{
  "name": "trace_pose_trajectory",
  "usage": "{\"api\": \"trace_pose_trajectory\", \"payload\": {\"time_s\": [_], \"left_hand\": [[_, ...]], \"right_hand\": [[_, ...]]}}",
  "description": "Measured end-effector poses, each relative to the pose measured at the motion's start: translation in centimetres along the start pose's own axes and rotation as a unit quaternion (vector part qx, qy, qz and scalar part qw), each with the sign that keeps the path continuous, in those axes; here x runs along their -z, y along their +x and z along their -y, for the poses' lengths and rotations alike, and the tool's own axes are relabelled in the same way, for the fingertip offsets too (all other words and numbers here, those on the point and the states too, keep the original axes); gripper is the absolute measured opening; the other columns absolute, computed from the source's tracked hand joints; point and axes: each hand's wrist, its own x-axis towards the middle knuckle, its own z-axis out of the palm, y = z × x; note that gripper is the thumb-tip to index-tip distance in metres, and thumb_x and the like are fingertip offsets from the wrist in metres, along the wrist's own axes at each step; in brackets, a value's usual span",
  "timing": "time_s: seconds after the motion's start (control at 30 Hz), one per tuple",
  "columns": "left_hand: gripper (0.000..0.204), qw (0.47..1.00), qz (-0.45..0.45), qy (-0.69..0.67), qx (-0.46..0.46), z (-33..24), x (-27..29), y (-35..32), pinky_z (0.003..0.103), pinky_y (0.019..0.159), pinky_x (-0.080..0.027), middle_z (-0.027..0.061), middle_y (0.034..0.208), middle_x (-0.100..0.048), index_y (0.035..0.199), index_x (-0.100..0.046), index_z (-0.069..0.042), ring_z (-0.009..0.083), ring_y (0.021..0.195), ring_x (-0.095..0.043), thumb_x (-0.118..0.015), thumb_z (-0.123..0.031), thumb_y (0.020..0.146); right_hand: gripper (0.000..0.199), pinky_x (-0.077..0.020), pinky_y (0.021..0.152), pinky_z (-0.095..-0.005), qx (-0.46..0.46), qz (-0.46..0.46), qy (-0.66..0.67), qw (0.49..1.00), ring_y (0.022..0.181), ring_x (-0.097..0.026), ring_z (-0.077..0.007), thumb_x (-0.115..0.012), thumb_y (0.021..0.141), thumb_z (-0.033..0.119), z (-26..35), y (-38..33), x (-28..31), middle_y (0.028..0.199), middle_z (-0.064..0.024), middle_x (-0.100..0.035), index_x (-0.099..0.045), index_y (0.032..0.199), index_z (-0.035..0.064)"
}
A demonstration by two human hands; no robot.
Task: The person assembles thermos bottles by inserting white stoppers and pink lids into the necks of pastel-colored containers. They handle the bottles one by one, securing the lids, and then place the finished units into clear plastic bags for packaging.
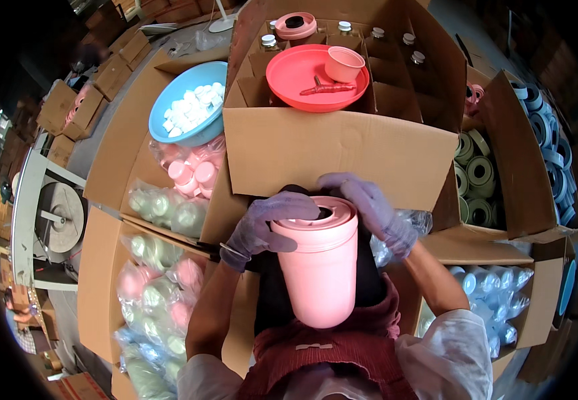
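Note:
A tall pink plastic canister (319, 270) with a pink lid stands upright in my lap. My left hand (269, 223), in a purple glove, grips the lid's left side and the canister's top rim. On the right edge of the lid rests my right hand (369, 207), also gloved, its fingers curled over the lid. The lid has a dark round hole (325, 213) in its middle.
A big cardboard box (342, 150) ahead holds capped bottles in dividers, a red plate (315, 77) with a pink cup (343, 63), and another pink lid (295, 25). A blue bowl (189, 103) of white caps sits left. Bagged pink and green containers lie left, tape rolls (475, 177) right.

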Motion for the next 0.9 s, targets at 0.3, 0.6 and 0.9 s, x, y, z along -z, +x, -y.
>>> {"api": "trace_pose_trajectory", "payload": {"time_s": [0.3,0.6,0.9], "left_hand": [[0.049,0.982,-0.005,0.185,0.018,-5.8,-3.6,-1.4,0.044,0.101,-0.044,0.0165,0.122,-0.063,0.123,-0.06,0.002,0.0342,0.116,-0.058,-0.071,-0.022,0.082],[0.032,0.989,-0.098,-0.104,0.033,-1.1,-7.9,-0.2,0.035,0.104,-0.043,0.0179,0.122,-0.062,0.117,-0.061,0.004,0.0282,0.117,-0.058,-0.041,-0.01,0.097],[0.023,0.947,-0.103,0.281,-0.12,-8.2,-10.0,0.5,0.047,0.098,-0.046,0.0201,0.106,-0.063,0.105,-0.061,0.003,0.0376,0.103,-0.061,-0.063,-0.009,0.085]], "right_hand": [[0.033,-0.0469,0.094,-0.0317,-0.024,0.089,0.163,0.982,0.101,-0.063,-0.0212,-0.042,0.102,0.017,-7.7,-0.9,-1.2,0.11,-0.0144,-0.068,-0.066,0.108,-0.0043],[0.036,-0.0482,0.093,-0.0342,0.106,0.023,-0.229,0.967,0.103,-0.064,-0.0261,-0.055,0.089,0.011,6.8,-10.3,0.2,0.117,-0.0158,-0.064,-0.061,0.123,-0.0001],[0.041,-0.0409,0.106,-0.0341,-0.088,0.081,0.055,0.991,0.124,-0.052,-0.0223,-0.056,0.097,0.022,0.0,-4.4,2.2,0.131,-0.0151,-0.055,-0.053,0.13,-0.0028]]}}
